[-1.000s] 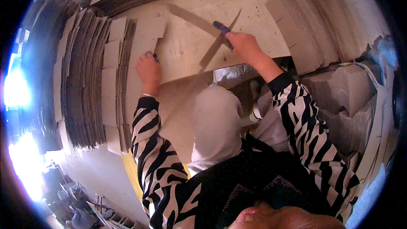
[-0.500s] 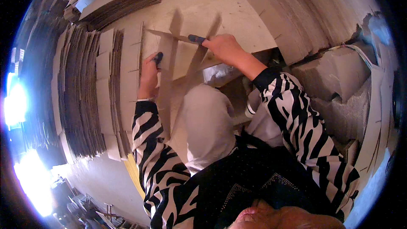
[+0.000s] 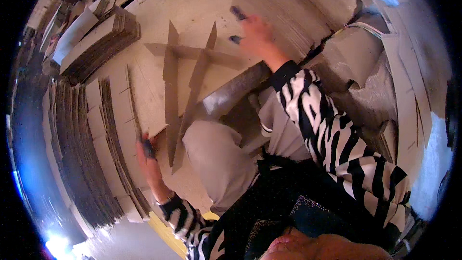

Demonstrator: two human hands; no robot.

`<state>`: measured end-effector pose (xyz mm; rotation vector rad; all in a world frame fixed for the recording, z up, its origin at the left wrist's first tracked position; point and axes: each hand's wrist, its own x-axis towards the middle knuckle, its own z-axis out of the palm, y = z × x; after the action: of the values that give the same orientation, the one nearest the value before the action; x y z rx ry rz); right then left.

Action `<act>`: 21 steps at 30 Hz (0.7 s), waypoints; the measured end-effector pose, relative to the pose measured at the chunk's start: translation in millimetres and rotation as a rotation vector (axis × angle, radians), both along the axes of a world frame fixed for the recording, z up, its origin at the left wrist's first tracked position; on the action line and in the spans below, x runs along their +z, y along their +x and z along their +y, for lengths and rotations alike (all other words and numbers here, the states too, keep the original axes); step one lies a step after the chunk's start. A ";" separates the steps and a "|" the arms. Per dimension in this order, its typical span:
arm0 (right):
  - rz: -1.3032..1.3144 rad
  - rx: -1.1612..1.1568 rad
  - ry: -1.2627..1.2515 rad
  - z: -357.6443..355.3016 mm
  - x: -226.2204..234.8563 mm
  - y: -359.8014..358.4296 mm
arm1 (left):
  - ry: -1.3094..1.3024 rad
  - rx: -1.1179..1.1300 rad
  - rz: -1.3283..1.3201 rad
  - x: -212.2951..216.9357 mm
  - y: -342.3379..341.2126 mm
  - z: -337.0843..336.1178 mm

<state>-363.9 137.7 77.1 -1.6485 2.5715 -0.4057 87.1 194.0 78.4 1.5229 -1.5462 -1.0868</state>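
Note:
My left hand (image 3: 150, 161) is at the right edge of the front slotted cardboard strip (image 3: 126, 115), in the row on the left. Its fingers are bent, with a dark cover on the thumb, and seem to pinch that edge; blur hides the exact grip. My right hand (image 3: 259, 36) is stretched out with thumb and finger apart, dark covers on the tips. It holds nothing and hovers beside the cardboard stack (image 3: 284, 19) at the upper right. Between my hands, an interlocked cardboard divider (image 3: 195, 79) of crossed strips stands on the board, touched by neither hand.
More cardboard strips (image 3: 72, 149) stand packed on the far left, and another bundle (image 3: 101, 43) lies at the upper left. A wrapped grey package (image 3: 221, 98) sits beyond my knee (image 3: 216, 159). Torn cardboard sheets (image 3: 358, 58) fill the right side.
My right hand has let go of the divider and moved away from it towards the right stack. My left hand has left the divider and moved nearer me, to the left strips. The view has shifted.

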 end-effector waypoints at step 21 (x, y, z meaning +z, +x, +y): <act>-0.425 0.398 -0.525 -10.2 49.6 25.7 | -0.488 -0.015 -0.670 3.6 -94.1 -54.0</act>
<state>-338.3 127.5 126.7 -1.8931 1.8665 -1.3083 -7.1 140.0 82.0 1.5891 -2.0671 -0.1449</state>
